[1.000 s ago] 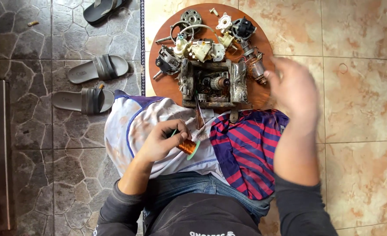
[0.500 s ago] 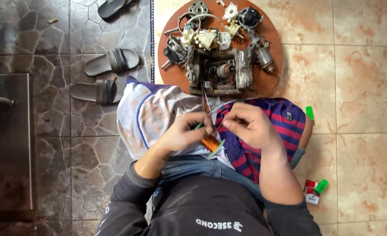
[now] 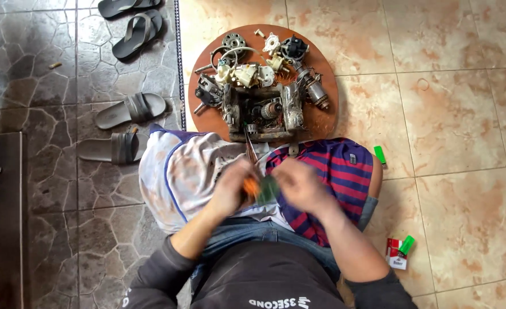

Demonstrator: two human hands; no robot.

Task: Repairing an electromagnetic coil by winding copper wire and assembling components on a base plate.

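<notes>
motor stripped down on the board, hands busy with a small tool over the lap

the motor [image 3: 263,111] lies opened on the round board [image 3: 321,123], loose parts [image 3: 253,63] around it, so disassembly looks well along. left hand [image 3: 230,189] is closed on an orange-handled tool [image 3: 252,186]; right hand [image 3: 299,184], blurred, pinches a green piece [image 3: 268,189] beside it, over the cloths [image 3: 178,171].

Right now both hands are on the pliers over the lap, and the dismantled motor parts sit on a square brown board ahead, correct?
Not quite: the board is round, not square, as the head view shows. Both hands, left and right, do meet on the pliers, with motor parts on the board.
</notes>
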